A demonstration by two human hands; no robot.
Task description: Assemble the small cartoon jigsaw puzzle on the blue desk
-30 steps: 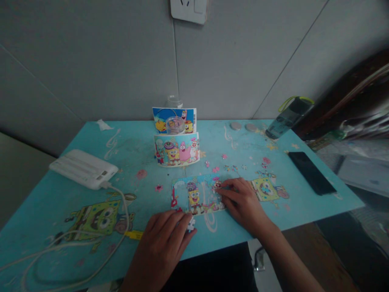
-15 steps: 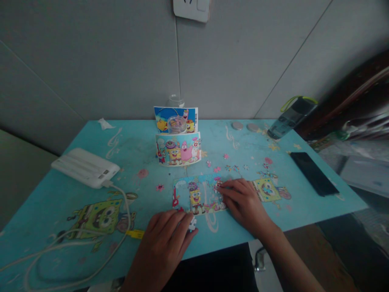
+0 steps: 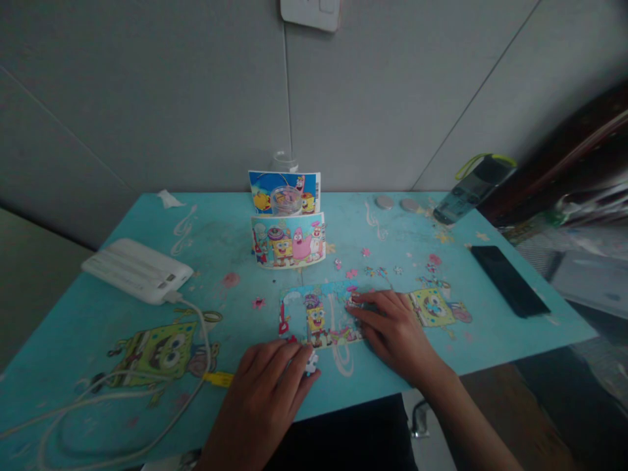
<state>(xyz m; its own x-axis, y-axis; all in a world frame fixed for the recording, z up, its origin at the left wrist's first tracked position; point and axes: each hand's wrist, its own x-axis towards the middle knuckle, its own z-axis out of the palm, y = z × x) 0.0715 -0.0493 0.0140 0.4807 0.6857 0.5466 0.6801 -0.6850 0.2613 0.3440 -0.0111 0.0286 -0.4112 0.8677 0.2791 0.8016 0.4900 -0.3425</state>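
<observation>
A partly assembled cartoon jigsaw puzzle (image 3: 316, 317) lies on the table before me, with gaps where the tabletop shows through. At its lower left edge, my left hand (image 3: 272, 379) is closed on a jigsaw piece (image 3: 312, 362) whose pale side shows between thumb and fingers. My right hand (image 3: 392, 327) reaches over the puzzle's right side, its fingers stretched and parted, fingertips resting on the pieces there. Behind the puzzle stands a picture card (image 3: 288, 242) with the same characters. Loose pieces (image 3: 352, 273) lie beyond my right hand; a single pink piece (image 3: 258, 303) lies left of the puzzle.
A white power bank (image 3: 137, 269) with a looping cable (image 3: 209, 340) is at left. At right are a black phone (image 3: 510, 281) and a leaning bottle (image 3: 473, 190). A second card (image 3: 260, 190), a clear cup (image 3: 286, 201) and two round lids (image 3: 384, 203) stand or lie farther back.
My right hand's fingers have spread apart and shifted slightly left over the puzzle's right side. My left hand keeps its hold on the piece, almost unmoved.
</observation>
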